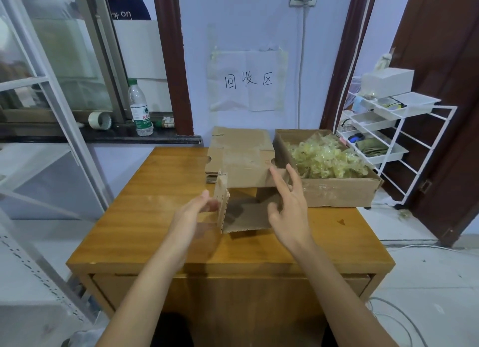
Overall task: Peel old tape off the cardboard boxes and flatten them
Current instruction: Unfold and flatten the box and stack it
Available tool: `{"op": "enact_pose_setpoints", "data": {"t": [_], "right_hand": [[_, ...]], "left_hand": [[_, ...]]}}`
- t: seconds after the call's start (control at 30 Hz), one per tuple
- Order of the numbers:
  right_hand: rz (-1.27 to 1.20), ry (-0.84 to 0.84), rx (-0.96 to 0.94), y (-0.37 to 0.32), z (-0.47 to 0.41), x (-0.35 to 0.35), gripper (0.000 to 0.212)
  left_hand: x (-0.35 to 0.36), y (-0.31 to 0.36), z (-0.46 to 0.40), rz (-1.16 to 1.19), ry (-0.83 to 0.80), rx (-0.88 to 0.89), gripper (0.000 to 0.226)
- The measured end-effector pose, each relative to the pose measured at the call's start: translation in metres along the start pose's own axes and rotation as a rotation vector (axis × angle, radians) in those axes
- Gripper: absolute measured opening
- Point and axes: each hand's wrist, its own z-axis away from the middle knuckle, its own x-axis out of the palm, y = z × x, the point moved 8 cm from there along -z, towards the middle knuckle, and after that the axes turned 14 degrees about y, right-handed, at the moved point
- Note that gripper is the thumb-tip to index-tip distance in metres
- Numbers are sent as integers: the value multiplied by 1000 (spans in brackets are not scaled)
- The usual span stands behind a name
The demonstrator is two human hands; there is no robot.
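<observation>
2 bare forearms reach in from the bottom edge over 1 wooden table [145, 217]. left hand [193, 212] is blurred, fingers straight, fingertips at the upright side flap of 1 small cardboard box [243, 212]; can't tell if they touch it or grasp anything, looks released. right hand [287, 206] is spread wide, fingers straight and apart, holding nothing, hovering at the box's right side w/ thumb near the flap edge. the box sits mid-table, partly opened out: bottom panel lying flat, left flap standing upright, back panel leaning over twd the far stack. just behind it, 1 stack of flattened boxes [241, 149] lies at the table's far edge, touching the wall; no. of sheets in it can't be counted. to the right, beside the stack, 1 open carton [337, 188] holds a heap of crumpled yellowish tape [324, 157], clear tape on its front face. on the wall, 1 paper sign [247, 81] w/ 3 handwritten characters. on the window sill at left: 1 tape roll [99, 120], 1 water bottle [140, 110] w/ green cap. far right, 1 white wire rack [396, 139] w/ several trays. 1 person in a dark top [127, 5] stands behind the glass.
</observation>
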Motion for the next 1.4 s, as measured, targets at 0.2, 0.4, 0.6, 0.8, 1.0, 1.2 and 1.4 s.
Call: {"op": "enact_pose_setpoints", "data": {"t": [0.2,0.4,0.6,0.8,1.0,1.2,1.4], "right_hand": [[-20,-57,-49,-3,17,1,90],[-48,-108,-58,-5,28,8,93],[-481,-64,313,6,37,6,75],[-605,-227,900,55,30,29,53],[-623,-402,1039,69,30,33,37],[-627,-349,1159,91,47,27,33],[-715,-368,1119,96,51,22,37]], "left_hand": [[16,-36,-9,183,-100,-399,58],[25,-44,-14,270,-105,-504,68],[23,-53,-23,240,-108,-459,69],[29,-49,-23,135,-165,-387,65],[28,-55,-26,81,-143,-354,78],[24,-61,-33,-126,24,-242,89],[26,-54,-31,-162,114,-113,77]]}}
